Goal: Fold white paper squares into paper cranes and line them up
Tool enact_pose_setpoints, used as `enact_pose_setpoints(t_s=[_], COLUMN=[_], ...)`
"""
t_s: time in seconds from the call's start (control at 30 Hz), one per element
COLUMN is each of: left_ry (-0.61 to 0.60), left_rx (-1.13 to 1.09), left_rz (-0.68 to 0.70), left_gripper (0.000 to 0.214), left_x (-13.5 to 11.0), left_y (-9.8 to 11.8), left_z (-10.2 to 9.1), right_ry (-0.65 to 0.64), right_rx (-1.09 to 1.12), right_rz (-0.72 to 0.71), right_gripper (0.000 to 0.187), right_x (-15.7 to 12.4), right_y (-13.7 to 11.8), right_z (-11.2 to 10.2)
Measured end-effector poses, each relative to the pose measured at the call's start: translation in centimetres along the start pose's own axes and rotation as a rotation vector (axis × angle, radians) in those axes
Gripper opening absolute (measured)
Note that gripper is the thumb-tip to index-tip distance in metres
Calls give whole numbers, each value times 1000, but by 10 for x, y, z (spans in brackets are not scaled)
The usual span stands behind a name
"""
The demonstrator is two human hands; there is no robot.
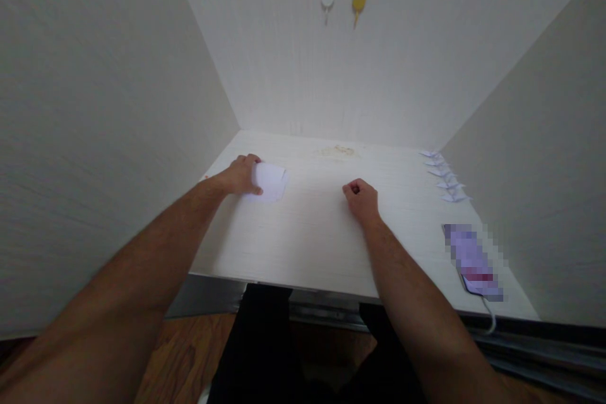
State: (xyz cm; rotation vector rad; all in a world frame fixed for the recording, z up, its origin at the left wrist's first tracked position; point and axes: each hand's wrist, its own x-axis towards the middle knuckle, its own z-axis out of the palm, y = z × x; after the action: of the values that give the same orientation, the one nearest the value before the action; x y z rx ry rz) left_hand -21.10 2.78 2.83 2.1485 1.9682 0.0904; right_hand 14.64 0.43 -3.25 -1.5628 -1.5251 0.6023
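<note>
My left hand (242, 175) rests on the white table (312, 233) at the left, its fingers curled over the edge of a small pale sheet of paper (271, 181) that lies flat there. My right hand (362, 199) sits near the middle of the table, closed in a loose fist with nothing visible in it. The two hands are about a forearm's width apart.
A row of several small folded white paper shapes (445, 177) lies along the right wall. A phone (473, 261) with a cable lies near the front right corner. Walls close in the table on three sides. Two hooks (358, 1) hang on the back wall.
</note>
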Motion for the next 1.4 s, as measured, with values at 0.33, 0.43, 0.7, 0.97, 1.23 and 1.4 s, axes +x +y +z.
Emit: enact_pose_setpoints(t_s=[0.33,0.43,0.7,0.97,1.23,1.4], left_ry=[56,145,297,317,190,234], left_rx=[-105,-155,-730,-1064,-739,-731], left_rz=[-66,-110,-198,-136,181,233], left_gripper=[84,80,73,6,22,28], left_x=[-15,-19,-36,-63,-77,-75], left_y=[14,13,15,95,161,167], left_z=[0,1,0,43,89,93], right_ry=[39,59,31,-196,-296,-181], right_rx=[-9,-11,54,341,532,451], right_rz=[-18,-20,18,149,164,180], right_gripper=[19,18,12,26,34,23], right_x=[2,3,7,-18,-72,-78], right_y=[4,3,8,6,6,7], right_z=[3,3,2,-18,-35,-33])
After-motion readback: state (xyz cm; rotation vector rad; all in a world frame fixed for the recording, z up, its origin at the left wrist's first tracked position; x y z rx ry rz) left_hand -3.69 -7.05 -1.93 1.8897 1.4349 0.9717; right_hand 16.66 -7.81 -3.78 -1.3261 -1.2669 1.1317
